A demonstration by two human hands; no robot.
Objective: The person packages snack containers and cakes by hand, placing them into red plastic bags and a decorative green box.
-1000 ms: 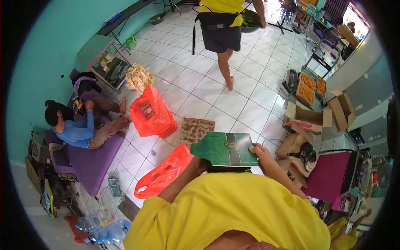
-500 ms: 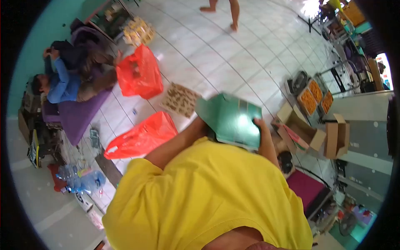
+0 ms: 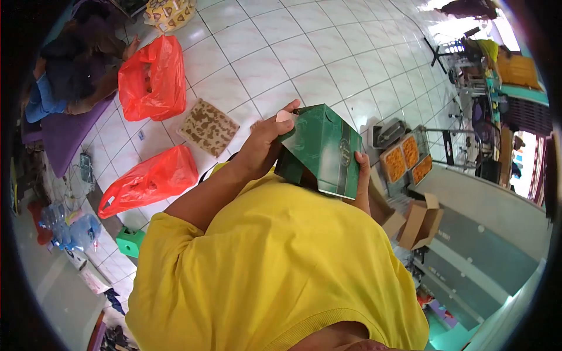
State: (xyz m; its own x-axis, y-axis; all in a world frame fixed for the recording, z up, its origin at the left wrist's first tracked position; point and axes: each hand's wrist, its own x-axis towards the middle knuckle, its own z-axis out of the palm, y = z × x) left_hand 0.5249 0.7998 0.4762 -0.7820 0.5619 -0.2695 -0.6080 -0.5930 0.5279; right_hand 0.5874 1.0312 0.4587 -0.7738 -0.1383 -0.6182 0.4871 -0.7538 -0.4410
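Note:
A green cardboard box with a gold-toned emblem is held tilted in front of my chest. Its near left side looks open, with a dark inside showing. My left hand is closed on the left flap, thumb and fingers pinching the upper edge. At the right side, my right hand grips the box, its fingers partly hidden behind it. A brown-patterned mat lies on the floor beyond my left forearm.
Two red plastic bags lie on the floor at left, near a seated person. Trays of orange food and an open cardboard box are at right. A green stool stands at lower left.
The green box has turned and tilted, showing its emblem and open side. My left hand has come into view on its flap. The whole view has shifted; the walking person's legs are gone.

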